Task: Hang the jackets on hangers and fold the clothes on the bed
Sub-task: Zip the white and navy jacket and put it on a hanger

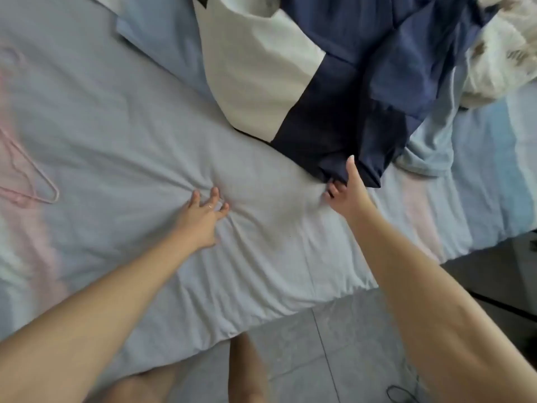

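The right hand (pixel 345 190) is the grip. It pinches the near bottom corner of a blue and white garment (pixel 334 106). The thumb lies straight on top of the dark cloth, and the other fingers curl in under the edge. I cannot tell if the garment is a jacket or a shirt.

From the grip, the garment runs up and away across the bed (pixel 116 126). The part at the grip is very dark blue. Farther up and to the right, the blue looks lighter and has soft folds. Up and to the left of the grip there is a big white panel that meets the dark blue in a straight line. The cloth looks thin and smooth.

Left of the grip, well apart from it, the left hand (pixel 203 219) presses on the sheet with its fingers spread out and holds nothing. The sheet wrinkles around its fingertips.

Just right of the grip, a light blue piece of clothing (pixel 430 152) lies bunched up beside the garment. Far up and right of the grip sits a crumpled flowery blanket (pixel 499 53). Far left of the grip, a pink hanger (pixel 35 175) lies flat on the sheet. Up and left, beyond the white panel, is a flat pale blue cloth (pixel 162 45).

Below the grip, past the edge of the bed, is a grey tiled floor (pixel 305 344).
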The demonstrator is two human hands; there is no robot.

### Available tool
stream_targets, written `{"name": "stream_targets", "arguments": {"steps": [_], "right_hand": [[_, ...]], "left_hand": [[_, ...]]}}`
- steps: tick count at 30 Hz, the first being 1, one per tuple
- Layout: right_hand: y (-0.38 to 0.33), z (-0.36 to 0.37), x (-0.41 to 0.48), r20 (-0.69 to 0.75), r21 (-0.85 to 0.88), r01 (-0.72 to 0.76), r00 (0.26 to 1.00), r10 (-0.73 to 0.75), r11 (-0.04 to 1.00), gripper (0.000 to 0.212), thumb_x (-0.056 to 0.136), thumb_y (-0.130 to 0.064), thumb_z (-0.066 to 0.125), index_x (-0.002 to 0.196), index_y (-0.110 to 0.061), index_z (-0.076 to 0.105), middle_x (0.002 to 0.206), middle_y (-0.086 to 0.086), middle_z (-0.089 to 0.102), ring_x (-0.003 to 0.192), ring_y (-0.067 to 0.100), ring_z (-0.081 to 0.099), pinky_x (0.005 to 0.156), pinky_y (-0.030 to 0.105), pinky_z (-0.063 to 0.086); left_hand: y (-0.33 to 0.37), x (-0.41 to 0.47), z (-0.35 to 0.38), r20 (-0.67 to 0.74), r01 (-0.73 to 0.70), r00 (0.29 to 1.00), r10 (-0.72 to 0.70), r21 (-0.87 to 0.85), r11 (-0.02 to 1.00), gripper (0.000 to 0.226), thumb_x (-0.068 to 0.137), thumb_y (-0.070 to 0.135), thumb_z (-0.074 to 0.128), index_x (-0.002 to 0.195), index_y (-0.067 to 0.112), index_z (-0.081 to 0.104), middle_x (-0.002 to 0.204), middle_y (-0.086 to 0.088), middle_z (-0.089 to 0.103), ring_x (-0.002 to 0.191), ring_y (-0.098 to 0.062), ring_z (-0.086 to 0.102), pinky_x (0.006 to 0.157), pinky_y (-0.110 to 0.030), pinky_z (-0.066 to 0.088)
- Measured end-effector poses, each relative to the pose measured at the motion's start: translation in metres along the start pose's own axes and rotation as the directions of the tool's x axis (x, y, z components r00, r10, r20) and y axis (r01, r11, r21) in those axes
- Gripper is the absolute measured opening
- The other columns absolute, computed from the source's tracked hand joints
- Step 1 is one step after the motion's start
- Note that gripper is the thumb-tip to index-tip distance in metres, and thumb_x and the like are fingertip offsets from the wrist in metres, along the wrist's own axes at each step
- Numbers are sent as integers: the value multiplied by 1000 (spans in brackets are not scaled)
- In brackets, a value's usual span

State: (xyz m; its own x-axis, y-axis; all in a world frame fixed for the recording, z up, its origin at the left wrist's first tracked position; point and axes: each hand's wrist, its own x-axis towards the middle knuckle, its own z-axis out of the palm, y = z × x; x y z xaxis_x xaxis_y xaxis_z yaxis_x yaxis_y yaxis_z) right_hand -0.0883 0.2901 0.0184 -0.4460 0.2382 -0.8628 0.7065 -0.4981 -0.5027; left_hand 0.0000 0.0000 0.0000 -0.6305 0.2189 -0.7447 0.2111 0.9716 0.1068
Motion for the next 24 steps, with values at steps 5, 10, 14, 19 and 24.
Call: {"name": "stream_targets", "arguments": {"steps": [5,10,14,19,24], "right_hand": [[0,21,0,-109,59,80,991,-73,995,38,96,-21,52,134,-19,45,118,-4,61,88,10,58,75,22,46],[-3,16,-92,-118,-154,162,976,-181,975,30,95,-11,49,124,-15,42,101,0,56,74,10,52,70,19,47],[-9,5,-192,22,-425,392,905,-424,816,40,95,-12,47,135,-14,41,110,-8,55,101,14,55,87,27,46],[-13,25,-316,292,-437,602,798,-528,668,23,94,-8,50,106,-27,55,103,-6,60,100,11,57,89,32,47],[-63,83,-449,559,-444,843,525,-641,303,14,85,-14,53,86,0,52,76,15,56,70,14,50,65,34,43]], "left_hand": [[-7,10,1,60,-15,998,11,69,997,83,87,28,57,152,33,5,159,-6,-15,143,-46,2,119,-39,12],[-8,-8,-23,103,-32,994,48,-150,988,83,82,33,66,151,29,19,160,-6,-8,142,-44,12,115,-38,24],[9,-73,-47,-109,25,988,-113,-599,800,91,83,19,69,152,14,10,159,-15,-5,144,-31,21,113,-38,27],[43,-196,-101,-582,-328,813,11,-443,835,127,67,40,83,148,29,-14,155,-6,-24,146,-29,-8,116,-49,11],[52,-295,-228,-851,-462,523,46,-238,854,123,62,56,75,146,36,-12,158,2,-12,146,-22,-14,115,-49,0]]}}
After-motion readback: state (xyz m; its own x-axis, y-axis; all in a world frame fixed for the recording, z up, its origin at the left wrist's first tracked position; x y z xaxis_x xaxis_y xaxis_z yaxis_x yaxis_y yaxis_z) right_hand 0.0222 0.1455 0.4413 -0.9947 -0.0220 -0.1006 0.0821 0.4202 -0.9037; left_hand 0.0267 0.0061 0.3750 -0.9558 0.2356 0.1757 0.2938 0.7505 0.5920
